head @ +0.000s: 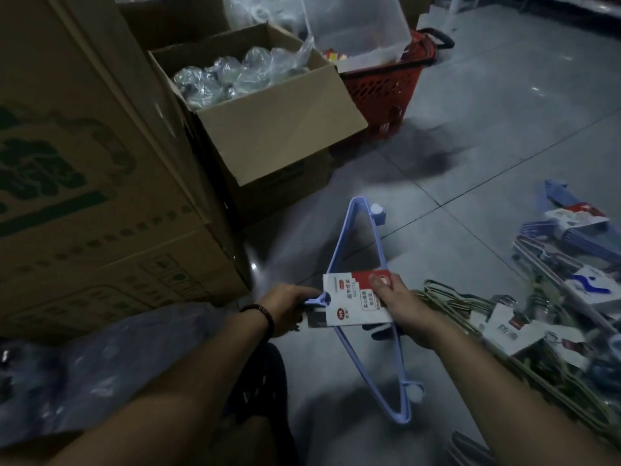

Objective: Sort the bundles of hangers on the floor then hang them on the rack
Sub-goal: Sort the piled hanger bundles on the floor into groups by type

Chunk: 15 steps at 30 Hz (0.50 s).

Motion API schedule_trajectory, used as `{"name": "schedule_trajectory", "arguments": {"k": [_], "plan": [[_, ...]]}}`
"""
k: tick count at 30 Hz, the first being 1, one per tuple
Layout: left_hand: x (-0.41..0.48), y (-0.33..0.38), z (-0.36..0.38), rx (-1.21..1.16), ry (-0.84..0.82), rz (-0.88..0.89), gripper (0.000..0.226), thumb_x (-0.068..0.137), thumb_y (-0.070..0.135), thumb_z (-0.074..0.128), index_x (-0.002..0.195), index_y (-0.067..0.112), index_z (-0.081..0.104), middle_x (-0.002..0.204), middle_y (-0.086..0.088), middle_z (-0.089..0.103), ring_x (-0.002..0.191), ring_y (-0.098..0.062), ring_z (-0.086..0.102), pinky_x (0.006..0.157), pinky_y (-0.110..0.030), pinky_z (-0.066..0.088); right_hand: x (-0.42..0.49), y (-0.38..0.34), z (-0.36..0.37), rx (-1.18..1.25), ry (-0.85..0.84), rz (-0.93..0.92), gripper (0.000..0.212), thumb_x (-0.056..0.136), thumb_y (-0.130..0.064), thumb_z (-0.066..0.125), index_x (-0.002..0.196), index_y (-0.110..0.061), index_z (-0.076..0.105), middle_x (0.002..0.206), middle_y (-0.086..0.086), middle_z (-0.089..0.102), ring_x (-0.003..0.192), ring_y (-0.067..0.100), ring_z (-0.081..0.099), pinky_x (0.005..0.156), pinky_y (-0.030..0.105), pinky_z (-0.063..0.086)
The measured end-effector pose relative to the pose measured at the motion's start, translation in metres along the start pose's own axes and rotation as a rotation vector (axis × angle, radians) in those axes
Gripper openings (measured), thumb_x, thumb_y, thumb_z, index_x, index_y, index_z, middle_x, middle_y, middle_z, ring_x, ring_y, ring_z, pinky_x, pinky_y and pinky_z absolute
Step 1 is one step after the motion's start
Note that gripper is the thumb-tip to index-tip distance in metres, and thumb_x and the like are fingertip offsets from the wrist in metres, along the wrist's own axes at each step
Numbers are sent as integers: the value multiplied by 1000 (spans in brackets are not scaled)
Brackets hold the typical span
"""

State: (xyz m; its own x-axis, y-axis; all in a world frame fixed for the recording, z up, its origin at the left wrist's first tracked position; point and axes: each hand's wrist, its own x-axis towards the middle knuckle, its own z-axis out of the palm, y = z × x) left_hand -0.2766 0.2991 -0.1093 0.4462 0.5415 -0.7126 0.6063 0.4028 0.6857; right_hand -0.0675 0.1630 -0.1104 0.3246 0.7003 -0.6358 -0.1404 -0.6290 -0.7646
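I hold a bundle of light-blue plastic hangers (pixel 339 247) above the floor, with a red and white card label wrapped round its middle. My left hand (pixel 289 309) grips the hook end at the label's left side. My right hand (pixel 403 311) clasps the label's right side, thumb on the red part. To the right, on the floor, lies a pile of more bundles: olive-green wire hangers (pixel 447 301), blue hangers (pixel 578 237) and white ones, each with card labels. No rack is in view.
Large cardboard boxes (pixel 84 196) stand at the left. An open box (pixel 268 129) holds plastic-wrapped items. Behind it sits a red shopping basket (pixel 383 85) under a clear plastic tub. A plastic bag (pixel 84 364) lies by my left arm. Grey floor tiles (pixel 504 129) stretch to the right.
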Motion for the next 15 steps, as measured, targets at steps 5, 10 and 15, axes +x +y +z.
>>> {"name": "schedule_trajectory", "arguments": {"k": [5, 10, 15], "plan": [[64, -21, 4, -17, 33, -90, 19, 94, 17, 62, 83, 12, 76, 80, -11, 55, 65, -18, 45, 54, -29, 41, 45, 53, -3, -92, 5, 82, 32, 105, -51, 51, 110, -20, 57, 87, 13, 66, 56, 22, 61, 60, 37, 48], [135, -36, -12, 594, 125, 121, 21, 101, 22, 63, 116, 32, 74, 98, 2, 64, 91, -23, 64, 68, -30, 55, 105, 87, 14, -97, 101, 73, 30, 106, -47, 50, 117, -20, 57, 70, 2, 56, 52, 17, 50, 53, 31, 42], [143, -62, 19, 771, 423, 177, 47, 87, 22, 66, 134, 27, 62, 135, -15, 53, 126, -38, 51, 106, -37, 42, 143, 111, 44, 38, 145, 177, 32, 107, -44, 49, 121, -17, 58, 72, 4, 54, 50, 17, 44, 50, 28, 42]]}}
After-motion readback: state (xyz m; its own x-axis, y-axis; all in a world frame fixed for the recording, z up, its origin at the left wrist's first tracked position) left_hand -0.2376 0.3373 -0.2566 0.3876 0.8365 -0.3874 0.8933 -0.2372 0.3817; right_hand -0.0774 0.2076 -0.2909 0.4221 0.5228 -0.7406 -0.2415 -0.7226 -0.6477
